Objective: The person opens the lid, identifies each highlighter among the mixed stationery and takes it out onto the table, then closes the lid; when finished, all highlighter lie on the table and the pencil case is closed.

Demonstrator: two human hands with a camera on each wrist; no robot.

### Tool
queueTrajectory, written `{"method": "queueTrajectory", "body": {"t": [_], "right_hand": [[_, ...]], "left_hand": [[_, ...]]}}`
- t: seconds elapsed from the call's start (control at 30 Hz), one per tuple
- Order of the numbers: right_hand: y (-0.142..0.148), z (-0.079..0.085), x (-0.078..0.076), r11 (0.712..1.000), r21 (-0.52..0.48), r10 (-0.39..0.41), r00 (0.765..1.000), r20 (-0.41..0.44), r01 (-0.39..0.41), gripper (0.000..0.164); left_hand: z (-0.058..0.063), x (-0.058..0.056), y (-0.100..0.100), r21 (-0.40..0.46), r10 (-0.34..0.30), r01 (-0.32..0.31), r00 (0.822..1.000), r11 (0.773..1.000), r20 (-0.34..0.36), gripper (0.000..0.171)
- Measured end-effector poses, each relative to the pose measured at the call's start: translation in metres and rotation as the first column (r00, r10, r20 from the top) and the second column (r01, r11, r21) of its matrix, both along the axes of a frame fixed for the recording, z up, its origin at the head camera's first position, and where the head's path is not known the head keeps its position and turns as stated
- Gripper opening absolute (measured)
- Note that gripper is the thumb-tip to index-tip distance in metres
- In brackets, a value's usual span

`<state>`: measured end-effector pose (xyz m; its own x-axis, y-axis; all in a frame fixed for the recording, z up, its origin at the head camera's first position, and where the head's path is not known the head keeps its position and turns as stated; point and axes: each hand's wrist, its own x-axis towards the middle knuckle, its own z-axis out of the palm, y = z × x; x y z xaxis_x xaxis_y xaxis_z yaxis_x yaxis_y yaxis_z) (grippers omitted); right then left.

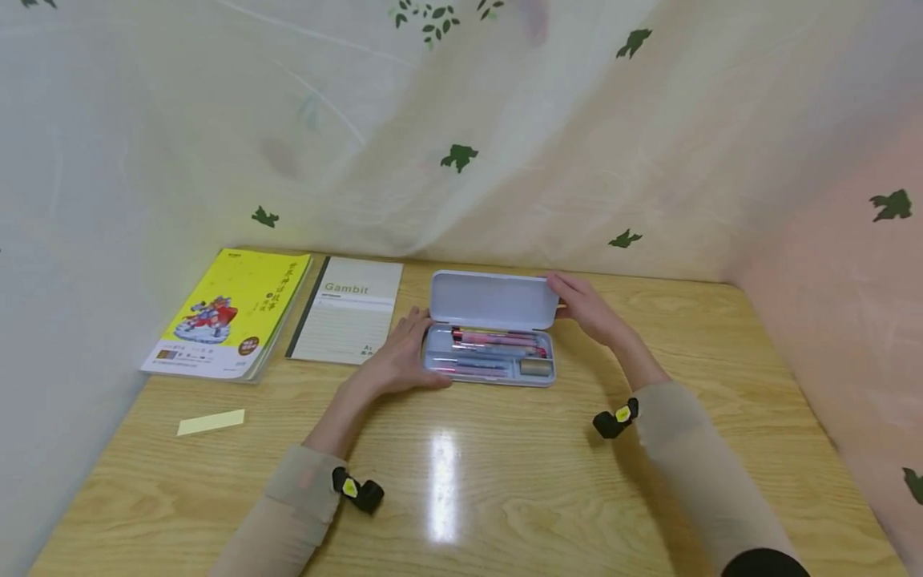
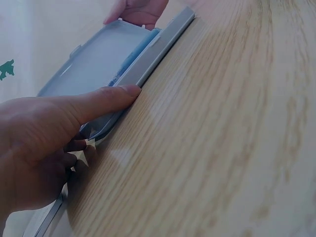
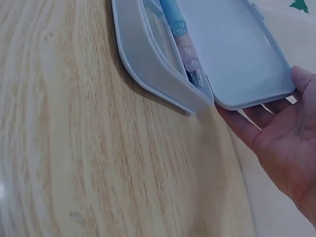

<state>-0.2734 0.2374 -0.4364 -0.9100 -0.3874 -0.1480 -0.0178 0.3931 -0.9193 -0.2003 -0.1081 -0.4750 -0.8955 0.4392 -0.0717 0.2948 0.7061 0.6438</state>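
Observation:
A pale blue pencil case point(image 1: 497, 382) lies on the table with its lid point(image 1: 490, 298) raised at the back. Inside are several pens point(image 1: 497, 340) and, in a small compartment at the right, a brownish block point(image 1: 535, 367). My left hand point(image 1: 395, 359) grips the case's left end; in the left wrist view its thumb point(image 2: 111, 97) lies along the front wall. At the lid's right edge, my right hand point(image 1: 587, 308) holds the corner. The right wrist view shows the right thumb point(image 3: 301, 79) at the lid's rim and the fingers behind it.
A Gambit notebook point(image 1: 342, 320) lies just left of the case, beside a yellow book point(image 1: 238, 296). Nearer me on the left is a pale yellow paper strip point(image 1: 211, 422). A leaf-patterned curtain point(image 1: 534, 200) hangs along the back edge of the wooden table point(image 1: 519, 473).

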Motion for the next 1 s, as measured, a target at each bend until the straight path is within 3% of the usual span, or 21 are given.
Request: {"method": "queueTrajectory", "body": {"t": [0.2,0.8,1.0], "right_hand": [[0.002,-0.006,-0.008,0.999,-0.028,-0.045,0.998,0.035,0.046,0.055],[0.001,-0.014,-0.018,0.992,0.092,-0.081,0.997,0.001,0.081,0.05],[0.001,-0.016,-0.018,0.992,0.076,-0.1,0.995,-0.004,0.1,0.047]], "left_hand": [[0.002,0.0,0.0,-0.002,-0.001,0.001,1.0,1.0,0.007,0.106],[0.002,0.0,0.002,-0.009,0.006,-0.006,1.0,1.0,0.02,0.106],[0.002,-0.001,0.002,-0.02,0.004,-0.004,1.0,1.0,0.014,0.106]]}}
